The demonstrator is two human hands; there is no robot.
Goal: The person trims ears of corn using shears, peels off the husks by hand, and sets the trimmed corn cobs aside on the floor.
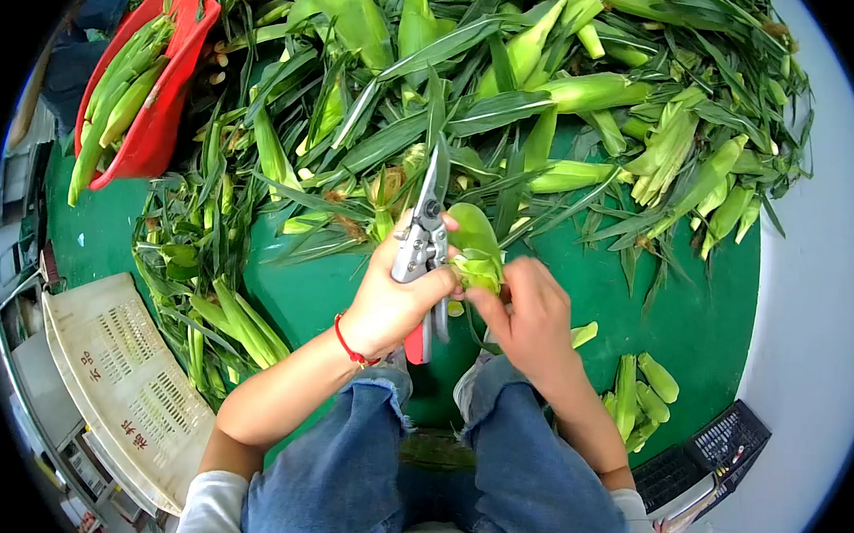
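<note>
My left hand (387,298), with a red cord on its wrist, is closed around metal pruning shears (422,248) whose blades point up and away. Its thumb and fingers also steady a green ear of corn (473,236) beside the shears. My right hand (532,312) is closed on the near end of that ear, its fingertips pinching the husk there. Both hands are above the green floor, between my knees and a large heap of corn in husks (511,89). The inner fingers of my left hand are partly hidden.
At the upper left, a red basket (182,94) holds several long ears. A cream plastic crate (122,368) stands at the left beside stripped leaves (189,266). Several trimmed ears (642,400) lie at the right, near a black crate (724,441).
</note>
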